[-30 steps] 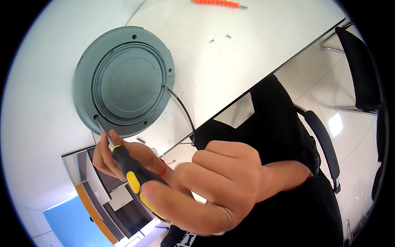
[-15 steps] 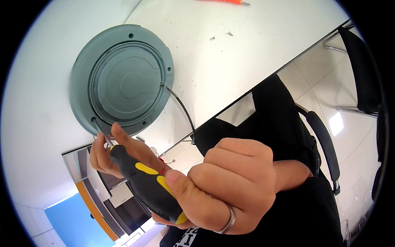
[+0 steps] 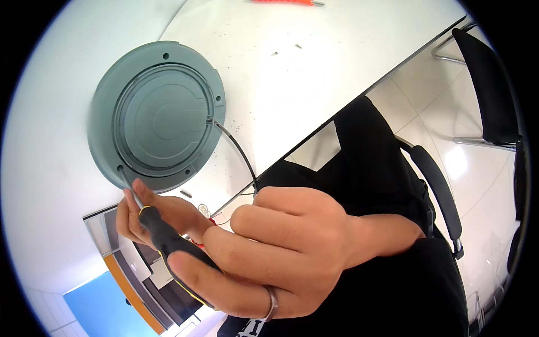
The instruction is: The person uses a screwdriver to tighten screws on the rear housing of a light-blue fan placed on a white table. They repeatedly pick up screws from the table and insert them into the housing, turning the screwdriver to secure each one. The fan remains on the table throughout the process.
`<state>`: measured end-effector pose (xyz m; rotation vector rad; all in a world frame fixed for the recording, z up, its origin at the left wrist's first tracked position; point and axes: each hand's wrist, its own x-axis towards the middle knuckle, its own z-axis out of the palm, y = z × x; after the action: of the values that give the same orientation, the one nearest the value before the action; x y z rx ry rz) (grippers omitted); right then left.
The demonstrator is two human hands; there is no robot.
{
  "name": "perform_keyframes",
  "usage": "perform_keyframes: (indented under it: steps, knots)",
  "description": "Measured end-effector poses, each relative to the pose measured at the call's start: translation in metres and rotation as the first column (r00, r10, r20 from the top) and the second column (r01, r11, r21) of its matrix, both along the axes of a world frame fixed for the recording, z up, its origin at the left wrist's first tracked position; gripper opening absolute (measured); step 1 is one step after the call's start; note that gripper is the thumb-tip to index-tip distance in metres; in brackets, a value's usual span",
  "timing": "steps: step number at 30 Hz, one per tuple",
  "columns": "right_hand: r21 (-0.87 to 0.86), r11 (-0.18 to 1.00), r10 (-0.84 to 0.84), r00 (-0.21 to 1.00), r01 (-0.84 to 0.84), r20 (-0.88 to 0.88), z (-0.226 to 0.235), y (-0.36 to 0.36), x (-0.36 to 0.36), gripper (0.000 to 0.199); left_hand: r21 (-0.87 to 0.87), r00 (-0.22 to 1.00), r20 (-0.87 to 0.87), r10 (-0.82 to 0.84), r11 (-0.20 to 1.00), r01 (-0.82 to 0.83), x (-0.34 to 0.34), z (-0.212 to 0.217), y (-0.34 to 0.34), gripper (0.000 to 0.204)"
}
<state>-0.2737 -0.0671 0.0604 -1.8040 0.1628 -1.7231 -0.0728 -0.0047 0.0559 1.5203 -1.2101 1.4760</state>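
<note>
right hand fisted on screwdriver — tip at disc

The round housing lies on the white table, left of two loose screws, with the screwdriver below it, tip at its lower-left rim.

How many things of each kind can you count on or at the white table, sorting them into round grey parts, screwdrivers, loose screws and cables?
Round grey housing: 1
Screwdrivers: 2, the black and yellow one held in the hands, and an orange-handled one at the table's far edge
Small loose screws: 2
Black cable: 1
Total: 6
</note>
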Motion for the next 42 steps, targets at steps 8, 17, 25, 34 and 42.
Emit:
perform_keyframes:
  steps: [8,17,25,34,42]
  knots:
    - [0.039,0.991,-0.128,0.99,0.13,-0.051,-0.005,-0.003,0.001,0.019,-0.044,0.986,-0.152,0.062,0.997,-0.069,0.015,-0.014,-0.005,0.029]
    - [0.096,0.991,-0.08,0.984,0.096,-0.159,0.001,-0.004,-0.005,0.033,0.079,0.951,-0.31,-0.003,0.996,0.029,0.056,0.008,0.01,0.041]
    - [0.101,0.981,-0.148,0.978,0.163,-0.147,0.002,-0.002,-0.001,0.039,-0.059,0.686,-0.698,-0.206,0.971,0.232,0.041,0.009,0.006,0.04]
    - [0.135,0.98,-0.145,0.989,0.147,-0.03,0.003,0.0,-0.003,0.039,-0.08,0.677,-0.702,-0.221,0.969,0.234,0.023,0.016,0.003,0.036]
    - [0.134,0.991,0.04,0.983,-0.016,-0.181,-0.02,-0.037,-0.084,0.055,-0.021,0.774,-0.626,-0.095,0.994,0.105,0.004,0.027,-0.002,0.043]
